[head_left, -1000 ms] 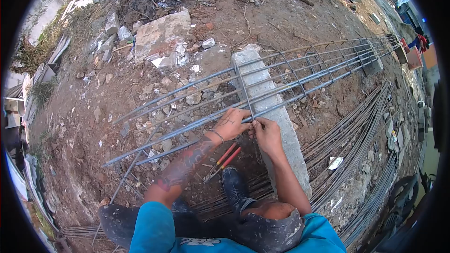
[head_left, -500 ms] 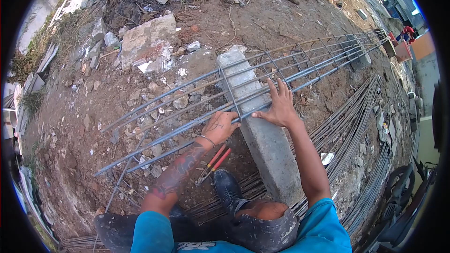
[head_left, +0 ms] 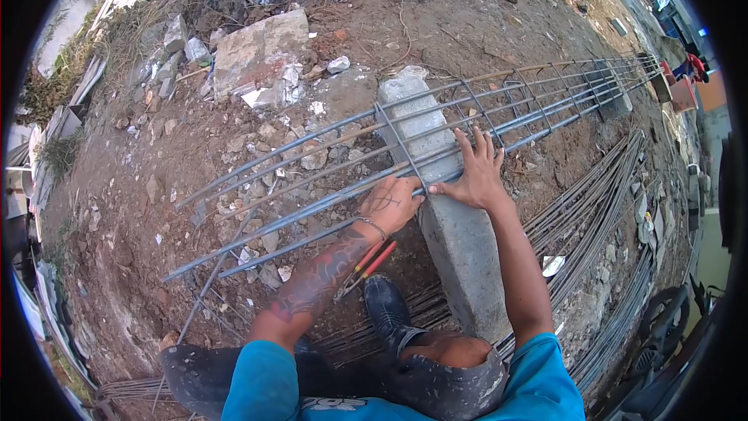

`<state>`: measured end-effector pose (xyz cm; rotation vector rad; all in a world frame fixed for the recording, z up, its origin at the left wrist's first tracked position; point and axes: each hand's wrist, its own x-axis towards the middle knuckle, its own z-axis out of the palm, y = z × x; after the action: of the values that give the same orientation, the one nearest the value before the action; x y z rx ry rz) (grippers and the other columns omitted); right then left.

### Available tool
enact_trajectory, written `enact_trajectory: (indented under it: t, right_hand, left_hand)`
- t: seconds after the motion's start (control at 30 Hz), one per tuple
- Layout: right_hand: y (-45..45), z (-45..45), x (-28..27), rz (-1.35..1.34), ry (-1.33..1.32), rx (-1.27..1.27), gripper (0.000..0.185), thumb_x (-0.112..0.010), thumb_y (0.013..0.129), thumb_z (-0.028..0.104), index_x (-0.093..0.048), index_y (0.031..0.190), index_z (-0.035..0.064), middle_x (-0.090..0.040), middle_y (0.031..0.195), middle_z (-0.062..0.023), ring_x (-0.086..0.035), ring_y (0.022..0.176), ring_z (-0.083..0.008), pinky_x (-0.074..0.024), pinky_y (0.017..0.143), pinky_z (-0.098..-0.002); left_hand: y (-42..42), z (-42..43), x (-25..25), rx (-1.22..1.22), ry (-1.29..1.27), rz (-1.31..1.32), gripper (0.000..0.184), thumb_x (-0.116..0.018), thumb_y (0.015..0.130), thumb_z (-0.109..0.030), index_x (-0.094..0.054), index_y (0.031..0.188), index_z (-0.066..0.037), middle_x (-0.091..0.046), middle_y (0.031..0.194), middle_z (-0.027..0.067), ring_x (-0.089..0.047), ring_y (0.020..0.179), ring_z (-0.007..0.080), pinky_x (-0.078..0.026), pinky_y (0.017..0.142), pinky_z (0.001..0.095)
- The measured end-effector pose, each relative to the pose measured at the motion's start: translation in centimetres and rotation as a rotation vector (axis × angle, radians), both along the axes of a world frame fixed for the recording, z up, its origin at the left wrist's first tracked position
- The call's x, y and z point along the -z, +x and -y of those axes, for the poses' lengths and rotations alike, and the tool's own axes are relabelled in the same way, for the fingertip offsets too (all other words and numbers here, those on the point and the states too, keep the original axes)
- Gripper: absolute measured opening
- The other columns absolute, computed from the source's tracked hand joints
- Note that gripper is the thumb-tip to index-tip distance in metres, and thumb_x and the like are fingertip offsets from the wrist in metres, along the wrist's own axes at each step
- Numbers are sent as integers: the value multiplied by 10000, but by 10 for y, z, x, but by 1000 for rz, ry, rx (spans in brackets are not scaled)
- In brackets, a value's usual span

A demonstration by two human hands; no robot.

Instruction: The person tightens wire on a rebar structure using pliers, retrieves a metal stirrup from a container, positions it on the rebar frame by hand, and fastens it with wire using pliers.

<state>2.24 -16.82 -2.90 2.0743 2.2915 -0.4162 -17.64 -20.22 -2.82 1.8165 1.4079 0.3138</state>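
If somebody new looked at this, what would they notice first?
Probably the long cage of metal bars, stretching from the left foreground to the far right across a grey concrete block. Next, maybe the two hands at its near side: the left hand curled, the right hand spread wide. Bright red handles stand out on the ground below.

Rebar cage [head_left: 312,208] resting across concrete block [head_left: 467,253].
Left hand [head_left: 392,203] grips stirrup [head_left: 400,140] at its near corner; right hand [head_left: 479,179] lies spread over the cage. Red-handled pliers [head_left: 379,260] lie beside the boot [head_left: 386,306].
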Motion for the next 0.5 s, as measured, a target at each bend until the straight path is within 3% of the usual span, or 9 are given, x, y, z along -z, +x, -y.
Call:
enact_trajectory:
  t: [0.13, 0.2, 0.23, 0.3, 0.33, 0.4, 0.43, 0.5]
  right_hand:
    - [-1, 2, -4, 6, -27, 5, 1335, -694, 422, 831, -209, 1483, 184, -141, 1523, -225, -51, 1422, -428, -44, 1100, -659]
    - [-5, 10, -10, -61, 111, -17, 1141, -790, 542, 645, -305, 1444, 143, -231, 1474, -243, -160, 1383, -454, -152, 1067, -660]
    - [-9, 17, -12, -66, 112, -22, 1141, -790, 542, 645, -305, 1444, 143, -231, 1474, -243, -160, 1383, -454, -152, 1067, -660]
    - [-17, 37, -13, -436, 382, -22, 769, -815, 661, 398, -512, 1292, 80, -458, 1294, -224, -413, 1228, -412, -340, 1002, -540]
    - [-21, 43, -9, -438, 379, -26, 769, -815, 661, 398, -512, 1292, 80, -458, 1294, -224, -413, 1228, -412, -340, 1002, -540]
    - [-30, 52, 1, -608, 184, -92, 408, -780, 719, 190, -648, 1070, 29, -585, 1045, -171, -553, 992, -348, -449, 862, -421]
    - [-38, 51, -5, -617, 258, -85, 269, -756, 739, 149, -681, 957, 11, -604, 930, -151, -582, 894, -329, -481, 791, -384]
    - [-36, 49, -1, -592, 239, -88, 268, -753, 737, 135, -679, 965, 15, -600, 937, -149, -577, 899, -330, -477, 788, -391]
  left_hand:
    - [-1, 1, 4, 16, 38, 4, 277, -633, 838, -228, -650, 1030, -29, -645, 867, 235, -610, 880, 416, -481, 787, 462]
    - [-2, 1, 6, 21, 60, 13, 273, -632, 841, -231, -651, 1029, -34, -646, 867, 233, -611, 879, 414, -482, 783, 462]
    - [-2, 1, 4, 12, 34, -7, 269, -630, 843, -233, -653, 1031, -42, -646, 870, 232, -612, 875, 412, -484, 774, 461]
    - [-2, 2, 6, -8, 6, -26, 264, -628, 845, -234, -654, 1033, -50, -646, 872, 232, -614, 870, 409, -485, 765, 460]
    - [-1, 3, 10, -17, 46, -15, 254, -629, 845, -234, -658, 1024, -56, -646, 865, 228, -615, 861, 410, -487, 757, 460]
    - [-1, 3, 16, -23, 85, -5, 243, -630, 845, -233, -661, 1015, -61, -647, 859, 224, -616, 852, 410, -489, 748, 459]
    - [0, 3, 15, -15, 91, -1, 239, -628, 846, -230, -663, 1012, -63, -649, 847, 220, -617, 847, 411, -492, 746, 460]
    - [-1, 5, 16, -9, 102, -2, 235, -627, 846, -228, -665, 1010, -64, -651, 835, 216, -618, 841, 411, -495, 743, 461]
